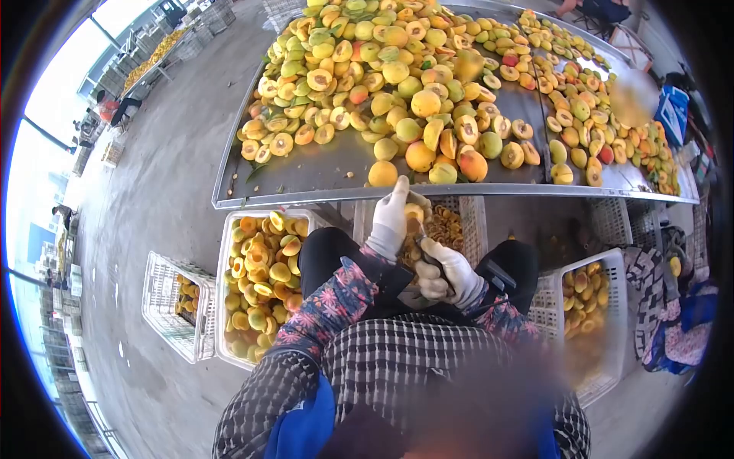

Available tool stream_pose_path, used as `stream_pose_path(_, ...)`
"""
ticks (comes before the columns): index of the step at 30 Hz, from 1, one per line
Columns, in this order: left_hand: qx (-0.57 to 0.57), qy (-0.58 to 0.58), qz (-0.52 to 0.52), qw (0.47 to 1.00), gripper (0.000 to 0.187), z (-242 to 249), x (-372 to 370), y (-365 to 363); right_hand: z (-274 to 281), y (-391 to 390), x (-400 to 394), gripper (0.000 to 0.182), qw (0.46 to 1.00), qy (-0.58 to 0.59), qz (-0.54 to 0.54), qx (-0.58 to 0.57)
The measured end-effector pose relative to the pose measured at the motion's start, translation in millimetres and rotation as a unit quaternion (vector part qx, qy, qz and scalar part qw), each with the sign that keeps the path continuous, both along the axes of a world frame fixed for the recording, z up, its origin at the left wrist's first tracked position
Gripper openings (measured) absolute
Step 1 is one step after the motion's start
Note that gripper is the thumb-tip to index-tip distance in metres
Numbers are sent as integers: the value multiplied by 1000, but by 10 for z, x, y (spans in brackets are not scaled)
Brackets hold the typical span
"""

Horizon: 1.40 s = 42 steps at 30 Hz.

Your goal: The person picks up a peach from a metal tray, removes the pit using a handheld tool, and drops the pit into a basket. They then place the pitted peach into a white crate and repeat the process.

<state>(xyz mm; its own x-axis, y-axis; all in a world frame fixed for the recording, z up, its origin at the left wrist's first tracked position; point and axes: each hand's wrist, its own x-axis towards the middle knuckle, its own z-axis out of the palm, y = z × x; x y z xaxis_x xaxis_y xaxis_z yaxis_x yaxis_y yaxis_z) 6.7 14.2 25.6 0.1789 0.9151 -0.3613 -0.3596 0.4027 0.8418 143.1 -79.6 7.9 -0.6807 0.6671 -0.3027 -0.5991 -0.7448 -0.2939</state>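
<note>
White gloves cover both hands, which meet over my lap just below the metal table's front edge. My left hand [391, 218] grips a peach half [414, 214] between thumb and fingers. Close beside it on the right, my right hand [449, 274] is closed round a dark-handled tool [428, 258], whose tip touches or nearly touches the fruit. Behind the hands, a crate [475, 229] holds many small brown pieces, perhaps pits. Whole and halved peaches [382, 69] are heaped on the metal table [321, 164].
A white crate of peach halves [260, 275] stands left of my legs, with a smaller crate [172, 306] beyond it. Another crate of fruit [587, 298] is at the right. Cloth bundles [677, 329] lie farther right. People sit in the far left background.
</note>
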Motion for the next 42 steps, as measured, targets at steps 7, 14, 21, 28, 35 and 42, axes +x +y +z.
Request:
stream_pose_path(7, 165, 269, 107, 943, 40, 5, -927, 202, -145, -122, 365, 24, 868, -449, -7, 213)
stream_pose_path(14, 255, 692, 44, 674, 39, -122, -2067, 514, -450, -123, 460, 37, 605, -703, 27, 372)
stream_pose_path(21, 374, 583, -80, 717, 67, -464, -720, 1122, -343, -70, 358, 36, 621, -714, 43, 320)
stream_pose_path(28, 334, 524, -41, 782, 53, -310, -443, 1127, -345, -111, 390, 34, 596, -730, 26, 332)
stream_pose_path(35, -66, -289, 79, 952, 35, 137, -679, 701, -215, 25, 149, 26, 628, -633, -142, 430)
stream_pose_path(42, 6, -273, 50, 961, 46, 246, -397, 179, 465, 397, -251, 26, 523, -621, -190, 552)
